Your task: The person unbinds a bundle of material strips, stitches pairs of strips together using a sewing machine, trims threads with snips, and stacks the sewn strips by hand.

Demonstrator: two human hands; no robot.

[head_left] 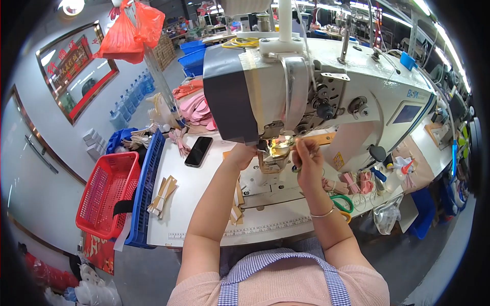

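Note:
A large white sewing machine (377,76) with a dark head cover stands over the white table. Under its head, a lamp lights the needle area (278,148). My left hand (244,155) is at the left side of this spot, its fingers mostly hidden behind the machine head. On the right of the needle area, my right hand (308,155) is raised with its fingers bent and pressed together; anything between them is too small to make out. Strips of tan material (237,206) lie on the table just below my left hand.
Left on the table are a black phone (199,151) and a tied bundle of strips (163,196). A red basket (108,194) and blue crate (145,194) flank the table. Green-handled scissors (343,204), pink bundles (366,182) and a bottle (400,173) lie right.

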